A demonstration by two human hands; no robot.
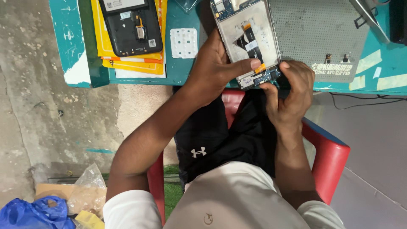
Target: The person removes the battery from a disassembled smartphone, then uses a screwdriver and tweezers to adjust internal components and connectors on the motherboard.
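An opened phone body [248,34] with its back removed lies at the near edge of the teal table [180,72], showing a silver frame, a black and orange flex cable and a small blue board at its lower end. My left hand [214,65] grips the phone's left side, thumb pressed across its lower part. My right hand [292,91] pinches at the phone's bottom end by the blue board; whether it holds a small tool is hidden by the fingers.
A black phone back cover [129,25] rests on yellow packets [133,63] at the table's left. A small white pad [183,42] lies beside them. A grey perforated mat [318,29] covers the right. I sit on a red chair [328,157]; plastic bags [34,212] lie on the floor.
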